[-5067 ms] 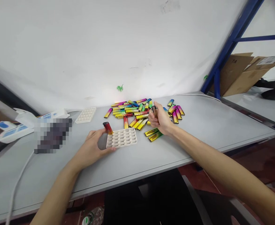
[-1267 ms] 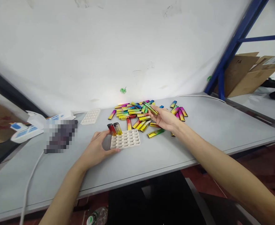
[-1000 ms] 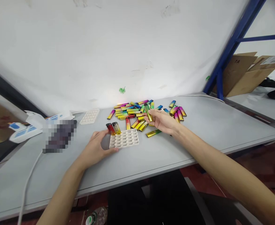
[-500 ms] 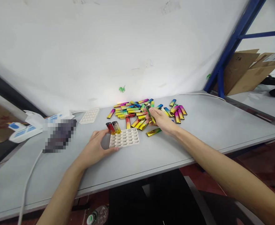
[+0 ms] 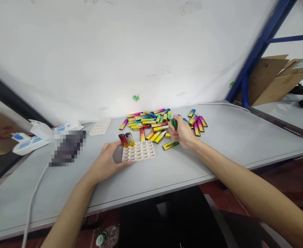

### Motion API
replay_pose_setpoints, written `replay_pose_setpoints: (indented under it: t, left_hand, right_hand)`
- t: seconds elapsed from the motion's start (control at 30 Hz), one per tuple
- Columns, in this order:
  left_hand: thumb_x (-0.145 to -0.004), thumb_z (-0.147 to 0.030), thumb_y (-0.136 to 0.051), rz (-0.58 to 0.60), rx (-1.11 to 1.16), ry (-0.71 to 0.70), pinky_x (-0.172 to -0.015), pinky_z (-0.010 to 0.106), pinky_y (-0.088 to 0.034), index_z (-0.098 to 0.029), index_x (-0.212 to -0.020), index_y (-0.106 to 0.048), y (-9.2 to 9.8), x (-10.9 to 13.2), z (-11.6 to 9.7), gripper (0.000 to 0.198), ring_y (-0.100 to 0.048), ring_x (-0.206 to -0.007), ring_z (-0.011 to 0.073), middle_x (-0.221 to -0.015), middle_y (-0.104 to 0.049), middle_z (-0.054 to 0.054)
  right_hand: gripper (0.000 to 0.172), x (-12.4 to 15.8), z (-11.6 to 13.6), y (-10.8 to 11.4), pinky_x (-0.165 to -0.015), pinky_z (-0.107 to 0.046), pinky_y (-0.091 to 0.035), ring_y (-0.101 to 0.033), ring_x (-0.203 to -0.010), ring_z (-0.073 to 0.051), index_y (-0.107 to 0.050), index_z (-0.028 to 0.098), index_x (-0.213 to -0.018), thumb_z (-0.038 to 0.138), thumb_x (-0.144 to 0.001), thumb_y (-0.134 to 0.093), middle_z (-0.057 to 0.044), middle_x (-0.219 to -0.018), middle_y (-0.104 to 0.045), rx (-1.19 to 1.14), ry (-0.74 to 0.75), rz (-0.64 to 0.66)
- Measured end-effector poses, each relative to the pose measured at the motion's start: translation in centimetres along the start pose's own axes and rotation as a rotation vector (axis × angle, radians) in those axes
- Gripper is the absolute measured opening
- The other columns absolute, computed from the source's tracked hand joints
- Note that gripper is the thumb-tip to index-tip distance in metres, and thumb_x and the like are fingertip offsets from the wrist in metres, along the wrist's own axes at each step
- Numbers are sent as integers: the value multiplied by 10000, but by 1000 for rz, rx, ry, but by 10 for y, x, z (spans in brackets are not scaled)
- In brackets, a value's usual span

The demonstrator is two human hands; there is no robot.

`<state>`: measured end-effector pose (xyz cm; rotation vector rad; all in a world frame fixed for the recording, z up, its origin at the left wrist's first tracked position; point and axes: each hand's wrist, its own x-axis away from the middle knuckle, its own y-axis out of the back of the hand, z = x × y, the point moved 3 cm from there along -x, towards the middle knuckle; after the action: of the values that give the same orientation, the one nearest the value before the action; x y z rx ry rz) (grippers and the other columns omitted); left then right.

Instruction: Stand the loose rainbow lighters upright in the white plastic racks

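My left hand [image 5: 111, 156] grips the left end of a white tray [image 5: 141, 156] with rows of oval holes, thumb along its near edge. A red lighter [image 5: 123, 140] and a yellowish clear lighter [image 5: 129, 139], both with dark tops, stand upright in the tray's far left corner. Above the pile's right side, my right hand [image 5: 180, 131] is closed round a green lighter [image 5: 174, 123], mostly hidden by the fingers. Many shiny rainbow-coloured lighter cases [image 5: 148, 121] lie heaped beyond the tray. One gold and green case [image 5: 170, 145] lies apart, below my right hand.
A second white tray [image 5: 100, 126] lies by the wall. Left of it are a power strip [image 5: 32, 143] and a blurred-out dark object [image 5: 67, 148] near a white cable [image 5: 34, 196]. Cardboard boxes [image 5: 272, 81] stand beyond the blue frame [image 5: 245, 91] at right. A plastic bottle [image 5: 110, 236] is below the table.
My right hand has turned and lifted slightly right, fingers now wrapped round the green lighter, whose length showed more before. My left hand and the tray keep their places.
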<state>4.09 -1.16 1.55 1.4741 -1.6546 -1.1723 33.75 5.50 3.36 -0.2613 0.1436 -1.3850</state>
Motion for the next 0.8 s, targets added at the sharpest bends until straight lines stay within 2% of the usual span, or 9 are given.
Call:
replay_pose_setpoints:
  t: [0.2, 0.47, 0.7, 0.8]
  left_hand:
    - [-751, -682, -690, -7, 9, -23, -1125, 467, -395, -196, -1409, -491, 0, 1, 1, 841, -481, -1297, 333, -1353, -573, 112]
    - [-743, -678, -704, -8, 16, -23, -1120, 475, -405, -217, -1407, -493, 1, 0, -2, 835, -485, -1300, 342, -1352, -581, 105]
    - [-741, -696, -699, -2, 23, -11, -1145, 458, -383, -207, -1419, -491, 0, 2, -1, 861, -455, -1339, 334, -1381, -560, 108]
    - [-739, -698, -699, 2, 22, -7, -1144, 461, -384, -210, -1421, -489, 0, 2, -2, 865, -455, -1338, 333, -1386, -556, 109]
  right_hand:
    - [445, 2, 2, -2, -388, -213, -89, -93, -423, -74, -327, 223, -573, 443, -955, -382, 74, -491, -201, -12, 19, -2]
    - [530, 3, 1, -2, -405, -229, -82, -96, -428, -77, -317, 227, -598, 614, -948, -412, 77, -498, -186, -33, -5, 26]
    - [472, 4, 0, -2, -402, -235, -85, -97, -428, -86, -319, 229, -568, 476, -966, -375, 63, -478, -187, -30, -14, 23]
    - [490, 5, 0, -3, -407, -235, -79, -98, -427, -82, -332, 226, -565, 501, -967, -391, 64, -482, -197, -21, -13, 15]
